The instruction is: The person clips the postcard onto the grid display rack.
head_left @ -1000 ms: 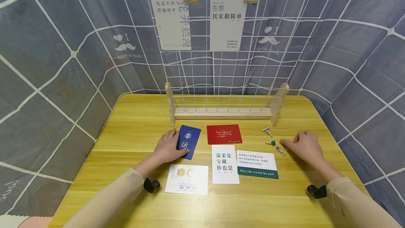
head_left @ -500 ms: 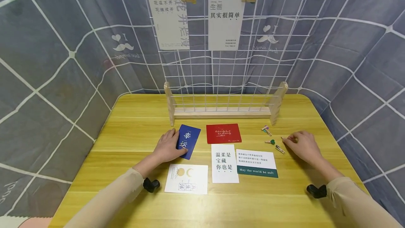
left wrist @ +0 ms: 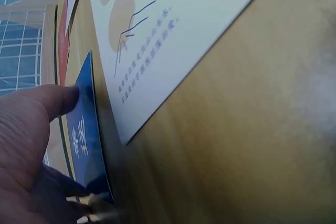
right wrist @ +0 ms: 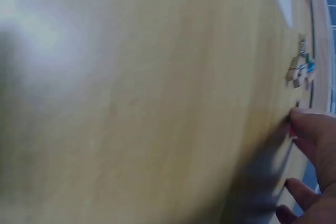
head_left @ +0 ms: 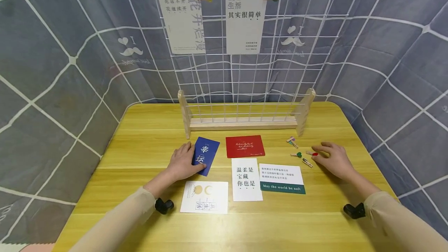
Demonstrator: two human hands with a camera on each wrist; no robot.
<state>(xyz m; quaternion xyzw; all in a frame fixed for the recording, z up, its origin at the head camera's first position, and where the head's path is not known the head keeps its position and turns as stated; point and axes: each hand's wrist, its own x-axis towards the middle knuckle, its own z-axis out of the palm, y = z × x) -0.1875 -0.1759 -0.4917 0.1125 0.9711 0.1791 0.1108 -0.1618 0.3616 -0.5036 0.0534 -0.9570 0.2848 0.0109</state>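
Observation:
My left hand (head_left: pixel 182 162) holds the left edge of a blue card (head_left: pixel 207 154) with white characters, the thumb over its face. In the left wrist view, the thumb and fingers lie at opposite sides of the blue card (left wrist: pixel 86 124); some fingertips are hidden. At the right, my right hand (head_left: pixel 334 161) pinches a small wooden clothespin with a red heart (head_left: pixel 312 153) between thumb and forefinger, low over the table. In the right wrist view the fingers (right wrist: pixel 307 124) cover most of it. Beside it lie several more small clothespins, one with a green heart (head_left: pixel 297 154).
A white wire grid rack (head_left: pixel 241 73) on wooden feet stands at the back. Two white cards, one at left (head_left: pixel 182 30) and one in the middle (head_left: pixel 244 30), hang from clothespins. A red card (head_left: pixel 245 146) and three mostly white cards (head_left: pixel 246 186) lie on the wooden table (head_left: pixel 140 228).
My right fingers have closed on the red-heart clothespin, turning it so the heart now shows. The left hand stays at the blue card. The head view has shifted slightly.

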